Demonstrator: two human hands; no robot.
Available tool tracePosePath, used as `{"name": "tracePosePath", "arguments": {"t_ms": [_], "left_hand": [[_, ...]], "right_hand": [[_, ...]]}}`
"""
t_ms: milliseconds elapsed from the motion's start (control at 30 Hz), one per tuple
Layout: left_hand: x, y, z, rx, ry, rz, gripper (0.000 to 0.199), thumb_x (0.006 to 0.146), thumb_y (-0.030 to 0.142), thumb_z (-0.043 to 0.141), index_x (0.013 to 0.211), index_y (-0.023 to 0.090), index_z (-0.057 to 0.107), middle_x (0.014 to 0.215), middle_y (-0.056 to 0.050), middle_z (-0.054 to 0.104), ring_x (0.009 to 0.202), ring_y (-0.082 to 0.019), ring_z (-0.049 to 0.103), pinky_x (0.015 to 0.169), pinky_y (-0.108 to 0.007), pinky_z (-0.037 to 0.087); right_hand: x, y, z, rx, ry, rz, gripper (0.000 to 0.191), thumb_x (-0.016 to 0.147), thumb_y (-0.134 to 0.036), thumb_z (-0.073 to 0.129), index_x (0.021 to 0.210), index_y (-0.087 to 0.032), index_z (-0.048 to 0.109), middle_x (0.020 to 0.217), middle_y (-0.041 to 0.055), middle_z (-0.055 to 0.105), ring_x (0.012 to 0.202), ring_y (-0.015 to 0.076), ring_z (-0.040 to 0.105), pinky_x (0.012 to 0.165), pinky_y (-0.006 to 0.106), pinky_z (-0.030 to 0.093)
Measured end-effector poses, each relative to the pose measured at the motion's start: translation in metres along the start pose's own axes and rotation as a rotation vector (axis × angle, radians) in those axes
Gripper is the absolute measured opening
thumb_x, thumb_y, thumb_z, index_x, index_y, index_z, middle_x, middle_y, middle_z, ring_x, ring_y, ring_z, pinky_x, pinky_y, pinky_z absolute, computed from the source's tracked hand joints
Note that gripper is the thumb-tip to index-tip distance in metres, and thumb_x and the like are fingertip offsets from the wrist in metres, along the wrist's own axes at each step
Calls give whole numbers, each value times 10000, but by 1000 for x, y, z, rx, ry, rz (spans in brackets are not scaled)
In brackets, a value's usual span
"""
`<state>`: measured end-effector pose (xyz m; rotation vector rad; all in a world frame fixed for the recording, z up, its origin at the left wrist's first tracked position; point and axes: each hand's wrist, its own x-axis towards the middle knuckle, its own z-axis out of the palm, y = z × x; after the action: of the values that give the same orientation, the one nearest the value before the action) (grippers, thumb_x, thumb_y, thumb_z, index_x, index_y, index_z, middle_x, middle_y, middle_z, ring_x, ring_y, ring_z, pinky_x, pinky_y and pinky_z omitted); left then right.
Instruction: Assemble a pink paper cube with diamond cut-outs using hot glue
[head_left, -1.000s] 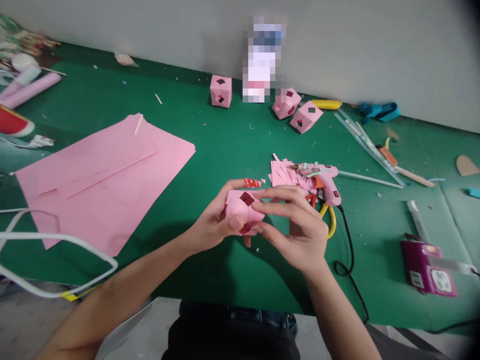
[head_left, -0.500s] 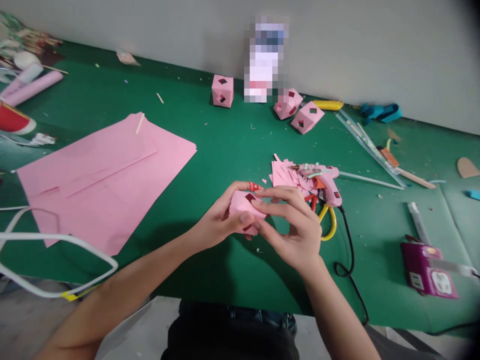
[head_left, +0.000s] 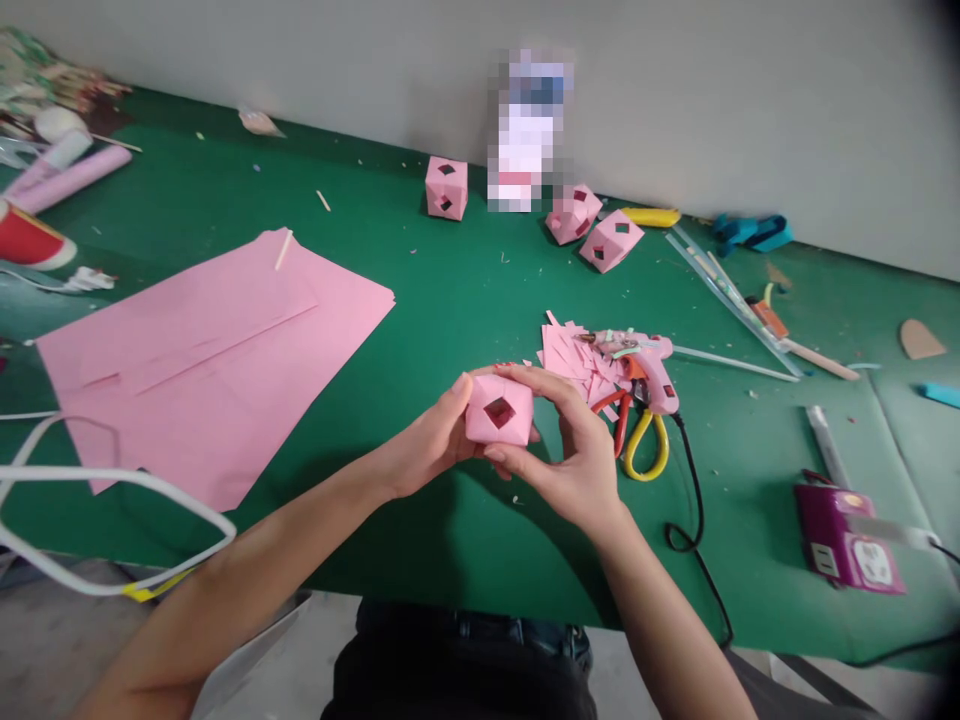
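Note:
Between my hands is a small pink paper cube [head_left: 480, 425] with a diamond-shaped hole in the face toward me. My left hand [head_left: 433, 440] grips its left side, thumb at the upper left corner and the other fingers hidden behind. With thumb low and fingers over the far top edge, my right hand [head_left: 577, 450] closes on the right side. Just beyond my right hand lie a pile of pink paper strips [head_left: 566, 350], a pink glue gun [head_left: 652, 365] and scissors with red and yellow handles [head_left: 636, 466].
Pink paper sheets [head_left: 225, 380] cover the left of the green table [head_left: 465, 560]. Similar pink cubes [head_left: 447, 200] stand at the back, near a blurred phone-like object [head_left: 525, 140]. On the right sits a purple power socket [head_left: 844, 535]; at lower left, a white frame [head_left: 150, 475].
The cube has been turned so one holed face points at me. My right fingers moved from its front to its far top edge and right side.

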<state>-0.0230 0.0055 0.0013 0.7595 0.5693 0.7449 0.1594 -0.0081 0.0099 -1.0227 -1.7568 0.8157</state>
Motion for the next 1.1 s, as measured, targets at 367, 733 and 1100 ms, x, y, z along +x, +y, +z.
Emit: {"name": "tracePosePath", "arguments": {"t_ms": [367,733,1100], "left_hand": [[5,-21,-16,801,-58,643,990,909,725,568,1680,309,107,1783,-97,7,1636,-369,11,1329,-569,66],[5,-24,-17,913,148,743,1032,933,701,557,1681,296,-28,1775,-83,-84,1630,-363,-38,1317,-615,113],[7,-23,-15,982,92,777,647,1049,504,480,1629,259,330,1761,-117,165,1623,-318,187,1282,-566,288]], "right_hand": [[-9,7,6,118,162,67,618,747,-371,927,1305,-326,663,1267,55,729,1199,277,674,1042,472,567],[-6,-9,21,835,220,595,445,1024,-562,519,1393,-329,608,1477,51,641,1309,285,652,1084,495,555],[-14,-2,29,929,164,574,518,979,-654,546,1368,-318,614,1392,70,689,1228,277,693,1041,489,571]]}}
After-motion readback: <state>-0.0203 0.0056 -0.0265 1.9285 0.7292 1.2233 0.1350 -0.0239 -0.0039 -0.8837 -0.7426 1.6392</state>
